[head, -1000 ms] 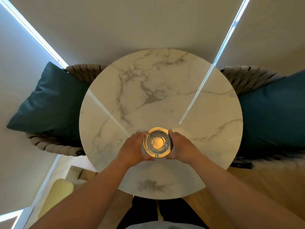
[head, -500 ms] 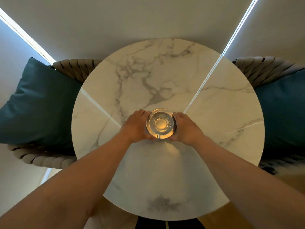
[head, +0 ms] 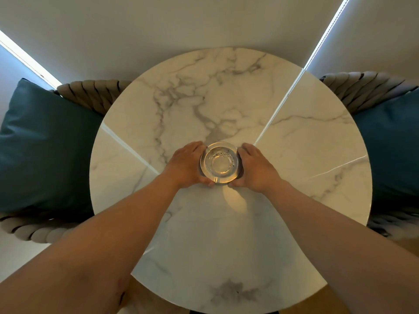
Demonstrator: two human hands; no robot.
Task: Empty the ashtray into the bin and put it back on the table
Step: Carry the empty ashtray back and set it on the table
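Note:
A round clear glass ashtray (head: 219,163) sits near the middle of the round white marble table (head: 306,143). A thin smear of grey ash specks clings to its inner bowl. My left hand (head: 188,165) cups the ashtray's left side and my right hand (head: 255,167) cups its right side, fingers wrapped round the rim. The ashtray's base appears to rest on the tabletop. No bin is in view.
A woven rope chair with a teal cushion (head: 45,143) stands left of the table, and another teal cushion (head: 390,141) on a rope chair stands to the right. Pale blinds with bright light gaps hang behind the table.
Both hands have carried the ashtray from near the table's front edge to its middle. The view has moved forward over the table.

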